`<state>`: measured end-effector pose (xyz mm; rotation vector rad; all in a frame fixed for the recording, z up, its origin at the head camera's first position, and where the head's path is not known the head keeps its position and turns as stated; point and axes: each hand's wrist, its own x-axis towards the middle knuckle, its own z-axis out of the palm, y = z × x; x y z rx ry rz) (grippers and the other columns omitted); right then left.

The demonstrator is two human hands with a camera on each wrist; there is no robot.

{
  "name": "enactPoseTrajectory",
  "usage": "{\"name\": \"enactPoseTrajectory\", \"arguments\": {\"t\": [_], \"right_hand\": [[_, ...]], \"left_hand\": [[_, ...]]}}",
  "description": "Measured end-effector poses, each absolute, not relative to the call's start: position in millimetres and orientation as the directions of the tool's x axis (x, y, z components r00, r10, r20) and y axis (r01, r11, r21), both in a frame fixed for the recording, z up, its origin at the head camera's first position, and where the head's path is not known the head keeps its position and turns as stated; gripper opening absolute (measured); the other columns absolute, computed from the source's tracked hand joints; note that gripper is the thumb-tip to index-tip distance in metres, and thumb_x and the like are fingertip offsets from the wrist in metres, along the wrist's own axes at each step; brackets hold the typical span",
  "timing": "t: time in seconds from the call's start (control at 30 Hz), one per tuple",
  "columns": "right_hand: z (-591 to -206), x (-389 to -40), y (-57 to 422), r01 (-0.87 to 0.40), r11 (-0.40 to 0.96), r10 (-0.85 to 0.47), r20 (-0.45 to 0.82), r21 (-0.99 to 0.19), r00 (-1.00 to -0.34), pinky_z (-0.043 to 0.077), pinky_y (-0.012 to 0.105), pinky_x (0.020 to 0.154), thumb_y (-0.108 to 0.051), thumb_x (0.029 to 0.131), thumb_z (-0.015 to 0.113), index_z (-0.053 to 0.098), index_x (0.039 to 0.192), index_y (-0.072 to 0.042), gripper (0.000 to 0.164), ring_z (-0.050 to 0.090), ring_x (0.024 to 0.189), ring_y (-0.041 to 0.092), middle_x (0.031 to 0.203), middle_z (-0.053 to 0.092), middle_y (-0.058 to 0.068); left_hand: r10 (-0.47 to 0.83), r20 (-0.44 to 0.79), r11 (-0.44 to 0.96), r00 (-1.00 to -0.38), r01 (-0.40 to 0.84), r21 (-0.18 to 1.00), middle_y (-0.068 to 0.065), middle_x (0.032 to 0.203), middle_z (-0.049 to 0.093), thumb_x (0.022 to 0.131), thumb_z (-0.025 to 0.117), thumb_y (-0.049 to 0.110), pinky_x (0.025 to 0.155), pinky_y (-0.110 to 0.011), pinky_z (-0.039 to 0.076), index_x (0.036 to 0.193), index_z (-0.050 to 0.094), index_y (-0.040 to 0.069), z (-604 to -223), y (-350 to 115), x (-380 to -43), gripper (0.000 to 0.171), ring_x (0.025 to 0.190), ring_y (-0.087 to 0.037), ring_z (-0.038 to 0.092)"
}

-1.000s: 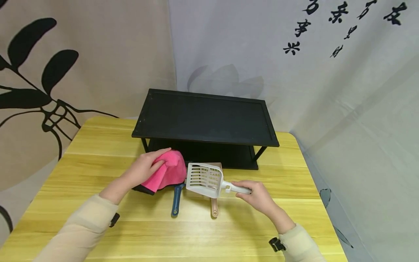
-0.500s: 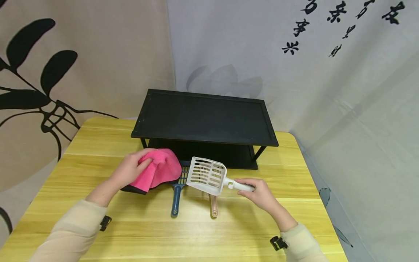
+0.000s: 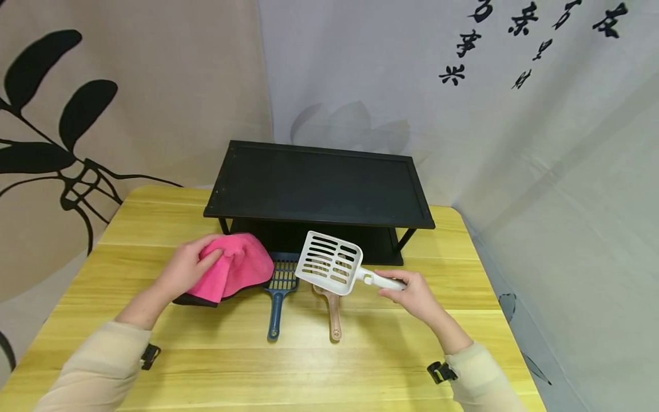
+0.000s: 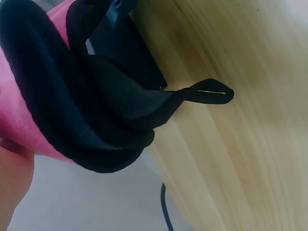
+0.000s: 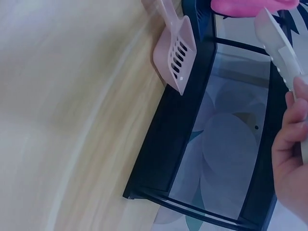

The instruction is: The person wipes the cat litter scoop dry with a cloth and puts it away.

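Note:
My left hand (image 3: 184, 264) grips a bright pink cloth (image 3: 242, 266) with a black underside, held left of the shelf's front. In the left wrist view the cloth's black side (image 4: 82, 96) hangs down, ending in a small loop. My right hand (image 3: 412, 292) grips the handle of a white slotted litter scoop (image 3: 355, 273), its head raised in front of the shelf. Beneath and left of it lies a blue litter scoop (image 3: 276, 303). A pale pink litter scoop (image 3: 333, 312) lies under the white one, its head partly hidden; the right wrist view shows its slots.
A black two-tier shelf (image 3: 321, 183) stands at the back of the wooden table (image 3: 216, 366). The heads of both lying scoops reach its lower tier (image 5: 163, 144). Printed curtains (image 3: 355, 68) hang behind the table.
My left hand has moved left with the cloth, uncovering the blue scoop's head. The white scoop has risen and shifted slightly right in my right hand, showing more of the pale pink scoop.

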<state>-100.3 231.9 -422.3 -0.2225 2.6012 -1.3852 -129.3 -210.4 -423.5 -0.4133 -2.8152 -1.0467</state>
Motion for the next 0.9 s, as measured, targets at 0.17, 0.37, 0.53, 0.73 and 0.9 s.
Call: {"name": "enactPoseTrajectory", "arguments": {"t": [0.17,0.37,0.53,0.73,0.9], "right_hand": [[-417,-105,236,-0.035,0.533,-0.205,-0.088,-0.846,-0.975,0.044,0.022,0.051,-0.010,0.077,0.075,0.066,0.116,-0.006,0.039,0.052,0.060,0.009,0.108,0.065,0.021],[-412,-113,241,-0.028,0.496,-0.183,-0.073,-0.868,-0.980,0.044,0.022,0.052,-0.007,0.079,0.073,0.063,0.120,-0.002,0.042,0.051,0.059,0.007,0.108,0.063,0.023],[-408,-120,244,0.000,0.419,-0.147,-0.067,-0.908,-0.987,0.041,0.021,0.050,-0.007,0.080,0.072,0.060,0.122,0.002,0.045,0.049,0.054,0.006,0.092,0.066,0.005],[-401,-129,246,0.072,0.280,-0.076,-0.097,-0.957,-0.992,0.038,0.018,0.049,-0.005,0.080,0.071,0.057,0.124,0.004,0.047,0.047,0.052,0.005,0.079,0.062,-0.013],[-396,-137,245,0.126,0.192,0.010,-0.127,-0.973,-0.992,0.038,0.016,0.049,-0.003,0.082,0.069,0.059,0.122,-0.001,0.042,0.047,0.050,0.005,0.085,0.063,-0.014]], "left_hand": [[0.198,0.191,0.740,-0.961,0.275,0.613,-0.021,0.102,0.066,0.093,0.057,0.012,0.066,-0.027,0.048,0.118,0.058,0.001,-425,-216,-128,0.028,0.076,-0.023,0.058],[0.184,0.188,0.732,-0.965,0.262,0.629,-0.023,0.099,0.066,0.093,0.056,0.011,0.059,-0.022,0.044,0.118,0.057,-0.001,-423,-219,-126,0.028,0.069,-0.020,0.054],[0.167,0.202,0.736,-0.965,0.258,0.626,-0.023,0.098,0.065,0.093,0.055,0.011,0.059,-0.021,0.044,0.117,0.056,-0.002,-421,-223,-126,0.027,0.070,-0.021,0.054],[0.137,0.218,0.749,-0.966,0.245,0.616,-0.024,0.097,0.065,0.094,0.056,0.012,0.061,-0.020,0.044,0.116,0.057,-0.002,-417,-228,-125,0.026,0.075,-0.025,0.055],[0.127,0.232,0.761,-0.964,0.245,0.601,-0.025,0.099,0.065,0.093,0.057,0.011,0.065,-0.022,0.046,0.116,0.057,-0.002,-415,-231,-125,0.027,0.078,-0.028,0.058]]}}
